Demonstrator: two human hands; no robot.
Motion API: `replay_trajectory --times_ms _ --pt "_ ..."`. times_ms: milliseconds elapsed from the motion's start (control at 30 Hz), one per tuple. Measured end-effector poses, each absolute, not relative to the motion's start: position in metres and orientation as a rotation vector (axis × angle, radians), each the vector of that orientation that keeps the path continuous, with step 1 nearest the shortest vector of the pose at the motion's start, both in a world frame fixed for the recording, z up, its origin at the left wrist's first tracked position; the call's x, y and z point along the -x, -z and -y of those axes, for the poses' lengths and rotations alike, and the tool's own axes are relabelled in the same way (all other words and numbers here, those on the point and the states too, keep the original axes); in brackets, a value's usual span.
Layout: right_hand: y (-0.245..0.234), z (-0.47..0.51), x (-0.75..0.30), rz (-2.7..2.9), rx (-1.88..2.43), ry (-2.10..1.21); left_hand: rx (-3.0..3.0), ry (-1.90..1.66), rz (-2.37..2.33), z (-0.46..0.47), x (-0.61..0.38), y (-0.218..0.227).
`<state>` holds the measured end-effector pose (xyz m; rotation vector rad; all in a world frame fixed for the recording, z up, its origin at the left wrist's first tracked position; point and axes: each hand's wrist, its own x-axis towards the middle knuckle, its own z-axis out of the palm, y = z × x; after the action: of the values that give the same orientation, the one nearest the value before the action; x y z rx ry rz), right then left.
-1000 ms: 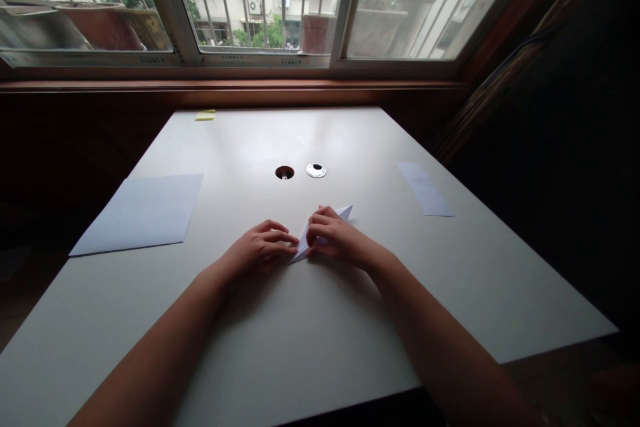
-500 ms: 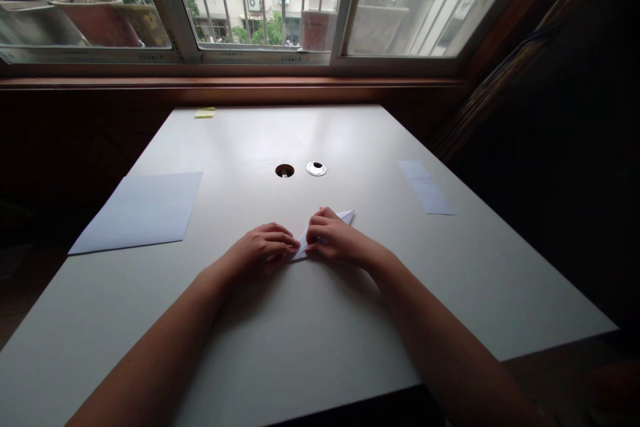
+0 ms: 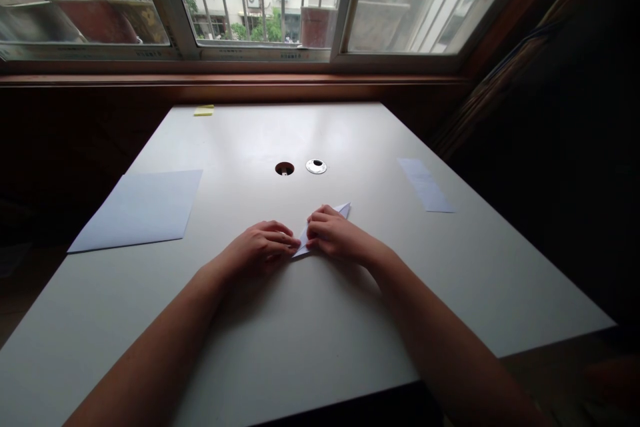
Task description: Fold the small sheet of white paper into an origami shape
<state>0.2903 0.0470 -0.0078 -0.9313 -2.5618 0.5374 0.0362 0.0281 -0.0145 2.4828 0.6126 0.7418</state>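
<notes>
A folded piece of white paper (image 3: 303, 247) lies slantwise on the white table (image 3: 280, 333), its pointed far end showing beyond my right hand. My left hand (image 3: 267, 242) pinches the paper's near left edge with the fingertips. Curled over the middle of the paper, my right hand (image 3: 333, 233) grips it with thumb and fingers and hides much of it. The fold's exact layers cannot be made out under the fingers.
Flat white sheets (image 3: 140, 210) lie at the table's left edge. A narrow paper strip (image 3: 426, 185) is on the right. Farther back are a cable hole (image 3: 285, 169), its round silver cover (image 3: 316, 166) and a yellow sticky note (image 3: 203, 111). A barred window (image 3: 265, 0) stands behind.
The far tip of the folded paper has shifted slightly left and away from me. My right fingers have closed in a little on the paper; my left hand has barely moved.
</notes>
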Motion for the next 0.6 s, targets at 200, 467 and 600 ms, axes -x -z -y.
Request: replay_trajectory --times_ms 200,467,600 --pt "0.0122 -0.0495 -0.2924 2.569 0.913 -0.479 -2.484 -0.725 -0.611 -0.0290 -0.0365 0.0140" --pt "0.0141 -0.0516 -0.2933 2.543 0.950 -0.528 -2.521 -0.717 -0.627 -0.0248 -0.0380 0.0169" --pt "0.0112 -0.0508 -0.2939 2.521 0.959 -0.582 -2.554 -0.679 -0.622 -0.0231 -0.0431 0.0180"
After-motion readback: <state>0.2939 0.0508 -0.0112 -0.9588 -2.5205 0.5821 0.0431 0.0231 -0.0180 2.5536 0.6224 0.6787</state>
